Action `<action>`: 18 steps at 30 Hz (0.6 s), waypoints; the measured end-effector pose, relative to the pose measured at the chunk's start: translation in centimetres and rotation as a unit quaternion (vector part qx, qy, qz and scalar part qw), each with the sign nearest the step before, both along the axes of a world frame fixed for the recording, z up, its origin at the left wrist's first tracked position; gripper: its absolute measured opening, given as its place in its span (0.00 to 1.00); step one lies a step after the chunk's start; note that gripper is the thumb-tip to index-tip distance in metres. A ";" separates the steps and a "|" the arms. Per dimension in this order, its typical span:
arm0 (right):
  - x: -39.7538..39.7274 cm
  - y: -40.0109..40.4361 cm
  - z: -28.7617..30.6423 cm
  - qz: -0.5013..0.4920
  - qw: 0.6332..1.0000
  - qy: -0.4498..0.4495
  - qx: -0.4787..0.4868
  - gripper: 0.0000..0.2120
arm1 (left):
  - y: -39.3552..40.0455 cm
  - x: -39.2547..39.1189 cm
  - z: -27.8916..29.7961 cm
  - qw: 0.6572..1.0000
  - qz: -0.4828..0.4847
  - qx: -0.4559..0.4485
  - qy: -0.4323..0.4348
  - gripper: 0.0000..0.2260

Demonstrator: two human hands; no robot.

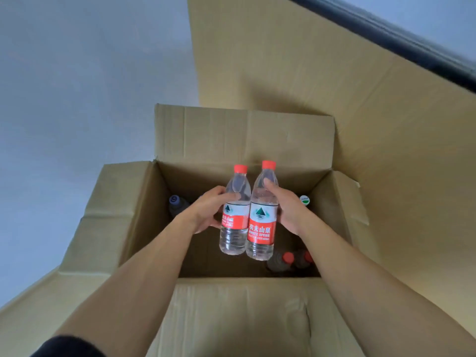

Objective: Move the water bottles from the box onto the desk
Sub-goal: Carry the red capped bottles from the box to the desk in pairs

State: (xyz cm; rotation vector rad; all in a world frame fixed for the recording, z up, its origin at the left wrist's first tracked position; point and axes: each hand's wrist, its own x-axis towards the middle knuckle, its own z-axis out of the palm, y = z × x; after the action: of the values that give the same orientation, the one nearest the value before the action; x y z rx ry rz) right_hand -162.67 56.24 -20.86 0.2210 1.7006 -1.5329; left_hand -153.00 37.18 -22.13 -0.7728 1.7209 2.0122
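Above the open cardboard box (pixel 134 207), the left hand (pixel 206 210) grips one water bottle (pixel 235 215) around its labelled middle, fingers curled round the far side and thumb across the front, while the right hand (pixel 286 207) grips a second water bottle (pixel 262 217) the same way. Both are upright, red caps on top, their sides touching or nearly so, held over the box's open mouth. Deeper inside, other bottles stand: a dark-capped bottle (pixel 176 202) at the left wall, a white-and-green cap (pixel 304 199) at the right, and red-capped bottles (pixel 288 261) near the front corner. The counter they must reach is not clearly in view, so its place cannot be told. The likely risks: the two bottles knocking together and twisting in the grip, a bottle base catching a raised flap (pixel 244 135) on the way out, or a smooth wall slipping and dropping onto those below.
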 end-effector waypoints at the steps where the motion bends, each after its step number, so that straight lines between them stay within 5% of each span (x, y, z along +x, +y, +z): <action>1: 0.0 -0.4 0.8 -0.016 1.000 -0.002 -0.007 0.25 | 0.3 0.0 0.5 1.000 0.023 0.013 0.000 0.22; 12: -0.3 -3.3 6.2 0.024 1.000 -0.010 -0.013 0.34 | 1.4 0.4 6.2 0.973 0.137 0.183 0.033 0.25; 18: -0.4 -2.3 7.1 0.095 0.993 -0.037 -0.053 0.31 | 2.5 1.7 8.0 0.983 0.168 0.061 0.029 0.20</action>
State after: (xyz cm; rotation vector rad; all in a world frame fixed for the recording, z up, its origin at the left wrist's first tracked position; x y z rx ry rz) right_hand -163.07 53.92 -13.73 0.0585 1.5315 -1.4493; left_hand -151.31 39.66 -14.10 -1.0287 1.5612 2.3590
